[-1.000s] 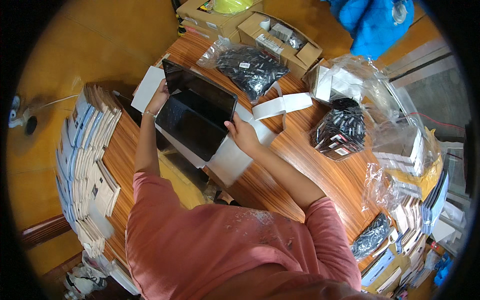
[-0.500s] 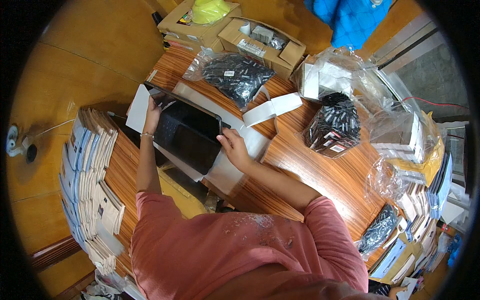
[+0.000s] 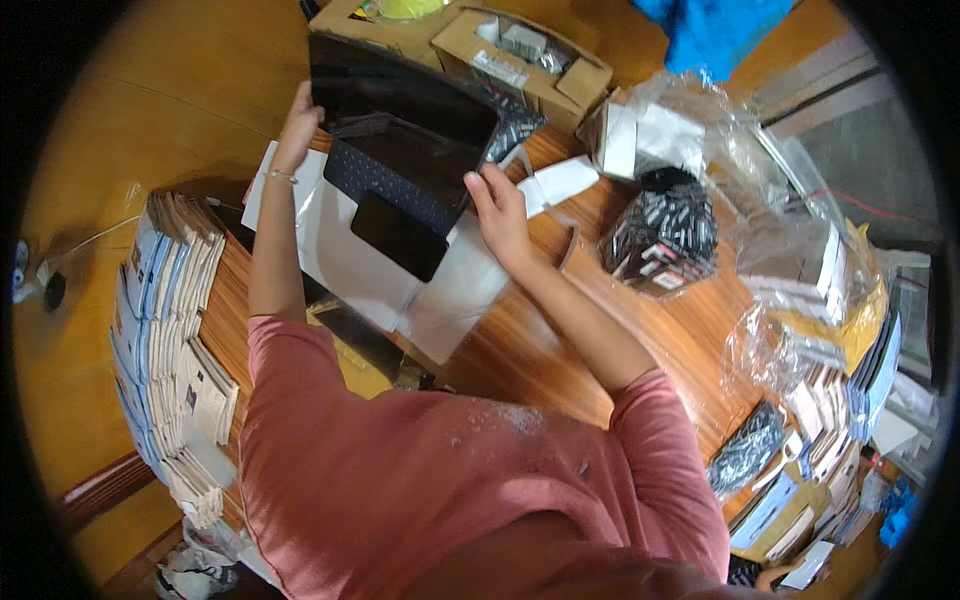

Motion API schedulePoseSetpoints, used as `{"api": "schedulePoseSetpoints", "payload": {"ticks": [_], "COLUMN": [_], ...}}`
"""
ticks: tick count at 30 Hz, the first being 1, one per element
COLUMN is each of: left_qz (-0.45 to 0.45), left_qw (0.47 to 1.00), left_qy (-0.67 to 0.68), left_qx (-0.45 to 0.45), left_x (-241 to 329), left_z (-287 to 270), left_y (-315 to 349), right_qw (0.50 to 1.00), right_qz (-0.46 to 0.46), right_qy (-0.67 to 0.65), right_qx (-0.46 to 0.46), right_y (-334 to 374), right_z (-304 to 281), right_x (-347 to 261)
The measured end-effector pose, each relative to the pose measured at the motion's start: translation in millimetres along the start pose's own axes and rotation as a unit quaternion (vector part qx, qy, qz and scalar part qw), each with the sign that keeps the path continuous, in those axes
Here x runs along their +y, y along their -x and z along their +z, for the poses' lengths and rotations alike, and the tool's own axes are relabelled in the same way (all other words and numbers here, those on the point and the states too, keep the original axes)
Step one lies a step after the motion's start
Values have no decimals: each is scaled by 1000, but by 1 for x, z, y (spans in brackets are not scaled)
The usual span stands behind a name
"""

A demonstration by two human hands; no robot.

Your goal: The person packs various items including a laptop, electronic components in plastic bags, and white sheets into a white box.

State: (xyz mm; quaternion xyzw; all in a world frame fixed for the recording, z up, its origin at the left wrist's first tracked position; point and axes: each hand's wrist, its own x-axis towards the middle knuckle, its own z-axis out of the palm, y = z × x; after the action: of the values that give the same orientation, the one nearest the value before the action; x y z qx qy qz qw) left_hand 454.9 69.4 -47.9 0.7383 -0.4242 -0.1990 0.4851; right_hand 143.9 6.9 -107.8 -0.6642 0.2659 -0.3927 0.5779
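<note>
Left hand (image 3: pixel 297 130): grip pinching one end of glossy black panel (image 3: pixel 400 100); right hand (image 3: pixel 502 212): grip pinching the opposite end. Panel raised, tilted, over far side of white sheet (image 3: pixel 328 250). On sheet: dark dotted piece (image 3: pixel 350 178). Right of sheet, on counter (image 3: pixel 625 345): bagged black items (image 3: pixel 665 230)

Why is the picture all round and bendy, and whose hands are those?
There's no robot here, just a person in a pink shirt. They wear a camera on their head, looking down. Its very wide lens makes the round, bendy picture.

The left hand and right hand hold a dark, shiny panel by its edges. I can't tell exactly what it is.

Below it is a white sheet on the striped wooden table. A clear bag of small black things lies to the right. An open cardboard box is at the far side, and stacks of flat, pale things are on the left.
</note>
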Motion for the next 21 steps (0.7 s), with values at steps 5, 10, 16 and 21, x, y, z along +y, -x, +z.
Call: {"api": "schedulePoseSetpoints", "payload": {"ticks": [5,10,16,21], "left_qz": [11,-77,-20,39], "left_qw": [994,989,987,977], "left_qy": [106,123,162,211], "left_qx": [0,19,6,15], "left_x": [-30,-79,-104,-107], "left_z": [25,35,43,36], "left_y": [-12,-10,-11,-21], "right_qw": [998,997,990,996], "right_qz": [-19,-16,-28,-58], "right_qy": [48,61,126,72], "right_qx": [-24,-45,-63,13], "right_y": [-4,-1,9,9], "right_z": [-8,-5,2,10], "right_x": [27,38,37,37]}}
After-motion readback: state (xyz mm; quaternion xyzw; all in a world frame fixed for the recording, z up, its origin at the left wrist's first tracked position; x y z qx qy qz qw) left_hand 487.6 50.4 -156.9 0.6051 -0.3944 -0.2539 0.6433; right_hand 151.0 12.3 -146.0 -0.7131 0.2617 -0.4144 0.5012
